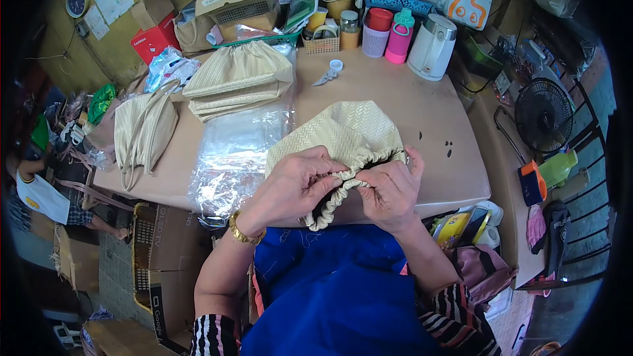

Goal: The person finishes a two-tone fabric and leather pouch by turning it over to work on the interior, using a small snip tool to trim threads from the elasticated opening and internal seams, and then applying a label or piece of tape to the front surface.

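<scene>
A cream woven-pattern bag (343,128) lies at the table's near edge, its gathered, scrunched mouth turned toward me. My left hand (297,184) pinches that ruffled rim between thumb and fingertips. Close beside it, my right hand (390,191) grips the same rim with thumb and index finger, other fingers curled, one fingertip raised at the right side of the opening. The bag's dark inside shows a little between the folds. Farther back lie a stack of similar cream bags (241,79) and, to the left, another cream bag with straps (146,128).
Clear plastic sleeves (234,158) lie left of my hands on the brown table (448,125). Along the back stand a white electric kettle (432,47), a pink bottle (399,36), a jar (349,29) and boxes. A black fan (544,115) is at right; a person (43,188) is at far left.
</scene>
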`<state>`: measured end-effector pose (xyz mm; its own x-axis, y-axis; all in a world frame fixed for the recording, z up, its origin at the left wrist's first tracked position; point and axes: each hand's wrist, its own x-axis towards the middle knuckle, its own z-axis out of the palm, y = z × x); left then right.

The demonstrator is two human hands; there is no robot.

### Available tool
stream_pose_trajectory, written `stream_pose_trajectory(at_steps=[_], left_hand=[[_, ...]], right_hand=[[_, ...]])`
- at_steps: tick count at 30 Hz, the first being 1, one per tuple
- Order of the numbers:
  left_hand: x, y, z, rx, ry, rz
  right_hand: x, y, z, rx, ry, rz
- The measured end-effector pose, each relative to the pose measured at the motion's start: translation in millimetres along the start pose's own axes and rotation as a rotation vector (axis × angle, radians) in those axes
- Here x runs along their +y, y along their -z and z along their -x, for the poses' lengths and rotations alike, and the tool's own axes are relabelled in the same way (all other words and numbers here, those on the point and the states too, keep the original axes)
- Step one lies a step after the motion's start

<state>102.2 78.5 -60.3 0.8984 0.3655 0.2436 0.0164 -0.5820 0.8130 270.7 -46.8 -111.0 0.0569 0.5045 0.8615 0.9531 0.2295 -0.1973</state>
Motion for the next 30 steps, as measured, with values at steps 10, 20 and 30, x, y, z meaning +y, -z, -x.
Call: stream_pose_trajectory(at_steps=[10,20,30], left_hand=[[-42,-90,64,-0.107,-0.202,-0.409],[-111,-43,57,0.519,0.282,-0.069],[-84,13,19,0.801,-0.030,-0.078]], right_hand=[[102,31,-6,-0.353,-0.622,-0.430],[221,-83,17,-0.609,-0.829,-0.375],[110,51,-4,-0.624,-0.326,-0.165]])
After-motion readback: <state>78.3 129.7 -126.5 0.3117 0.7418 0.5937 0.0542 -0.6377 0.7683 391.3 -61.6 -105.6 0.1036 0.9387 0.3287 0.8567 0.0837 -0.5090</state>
